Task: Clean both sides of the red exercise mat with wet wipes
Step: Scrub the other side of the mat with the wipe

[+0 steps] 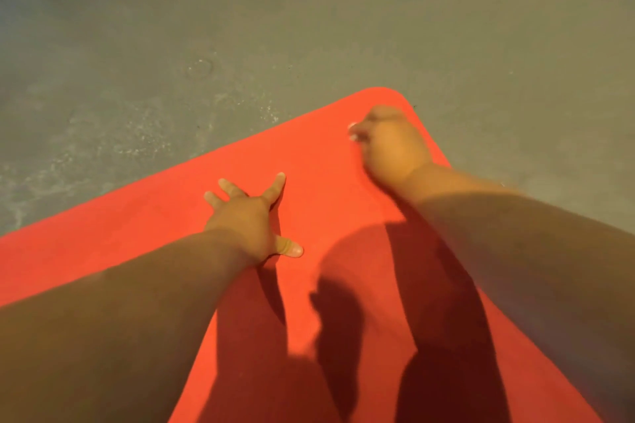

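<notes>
Your right hand [391, 144], right of centre in the upper half of the frame, is curled tightly. Only a sliver of what I take to be a white wet wipe [354, 132] shows at its fingertips, and the rest is hidden under the palm. The view is blurred there, so I cannot tell how much of the wipe touches the surface.

Your left hand [247, 213], at the middle of the frame, is spread wide and flat, fingers and thumb splayed, pressing on the red foam exercise mat [326, 189]. The mat lies flat, running from the bottom of the frame up to a rounded corner just above your right hand. It rests on a grey speckled concrete floor [206, 27] that fills the upper half.

You appear to be wiping the upward face near that corner. Flatten the wipe under your fingers rather than bunching it, and work in overlapping strokes from the corner back toward you. Lean on the left hand so the mat does not creep or ruck. The floor beside the mat looks dusty, so avoid dragging the wipe off the edge.
</notes>
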Demonstrator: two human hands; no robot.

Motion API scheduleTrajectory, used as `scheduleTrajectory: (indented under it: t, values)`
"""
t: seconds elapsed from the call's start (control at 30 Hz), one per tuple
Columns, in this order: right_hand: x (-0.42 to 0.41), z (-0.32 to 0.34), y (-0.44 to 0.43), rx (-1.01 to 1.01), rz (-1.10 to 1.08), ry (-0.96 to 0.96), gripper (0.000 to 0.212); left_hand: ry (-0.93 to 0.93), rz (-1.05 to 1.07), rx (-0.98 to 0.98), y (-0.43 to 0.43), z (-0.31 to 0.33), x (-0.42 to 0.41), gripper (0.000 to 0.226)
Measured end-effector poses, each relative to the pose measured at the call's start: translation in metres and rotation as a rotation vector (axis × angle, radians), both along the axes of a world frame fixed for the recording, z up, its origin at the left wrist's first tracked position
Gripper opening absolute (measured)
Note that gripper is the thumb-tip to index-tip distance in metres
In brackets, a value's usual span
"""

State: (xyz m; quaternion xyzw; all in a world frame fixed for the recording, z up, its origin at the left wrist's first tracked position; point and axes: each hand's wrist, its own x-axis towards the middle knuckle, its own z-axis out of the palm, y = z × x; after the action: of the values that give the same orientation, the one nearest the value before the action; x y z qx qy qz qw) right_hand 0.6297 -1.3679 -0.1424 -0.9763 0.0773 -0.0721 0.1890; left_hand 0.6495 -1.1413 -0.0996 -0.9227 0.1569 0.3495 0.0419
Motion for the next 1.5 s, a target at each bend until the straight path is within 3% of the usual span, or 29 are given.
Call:
scheduleTrajectory:
  t: [0.07,0.13,0.27,0.4,0.47,0.57,0.67,0.73,0.8,0.87,0.97,1.1,1.17,1.27,1.37,1.43,1.5]
  values:
    - [0.003,-0.003,-0.035,0.001,-0.26,0.024,0.031,-0.003,0.009,-0.004,0.001,-0.001,0.002,0.125]
    - [-0.003,-0.003,-0.034,-0.02,-0.277,0.055,0.029,-0.001,0.015,-0.009,0.001,-0.003,0.002,0.125]
    - [-0.049,0.002,0.036,0.03,-0.014,-0.005,0.023,-0.014,0.018,-0.002,0.001,-0.004,0.002,0.126]
    - [-0.091,0.007,0.057,0.1,0.309,0.072,0.035,-0.039,0.024,0.0,0.0,-0.002,0.0,0.127]
    - [-0.088,0.009,0.024,0.055,0.191,0.047,0.042,-0.053,0.02,-0.001,0.001,-0.002,-0.001,0.125]
    - [-0.088,0.015,-0.032,-0.04,-0.129,0.118,0.024,-0.073,0.022,-0.02,0.0,0.0,-0.004,0.122]
    - [-0.119,0.025,-0.018,-0.197,0.031,0.237,0.02,-0.106,0.005,-0.038,0.005,-0.002,-0.01,0.115]
    - [-0.151,0.03,0.012,-0.183,0.175,0.197,0.016,-0.131,-0.004,-0.079,0.015,-0.005,-0.021,0.102]
    - [-0.181,0.03,0.033,-0.09,0.306,0.147,0.027,-0.16,-0.041,-0.094,0.024,-0.008,-0.038,0.088]
    - [-0.192,0.024,0.034,-0.057,0.386,0.151,0.04,-0.122,-0.105,-0.037,0.027,-0.006,-0.052,0.094]
    - [-0.179,0.013,0.01,-0.057,0.177,0.064,0.021,0.001,-0.166,0.062,0.024,0.008,-0.064,0.125]
    - [-0.15,0.003,0.004,0.053,-0.329,0.059,0.023,0.061,-0.196,0.094,0.025,0.012,-0.069,0.135]
    - [-0.145,0.004,0.042,0.093,-0.341,0.012,0.023,0.065,-0.204,0.088,0.026,0.01,-0.069,0.136]
    - [-0.158,0.006,0.099,0.13,-0.092,-0.077,0.018,0.062,-0.197,0.06,0.026,0.005,-0.068,0.136]
    - [-0.151,0.003,0.087,0.14,0.038,-0.082,0.015,0.063,-0.194,0.059,0.027,0.004,-0.068,0.136]
    - [-0.131,-0.003,0.052,0.045,-0.061,-0.054,0.013,0.067,-0.198,0.056,0.025,0.004,-0.068,0.135]
    - [-0.111,-0.004,0.007,0.011,-0.301,-0.055,0.016,0.075,-0.198,0.06,0.024,0.005,-0.069,0.135]
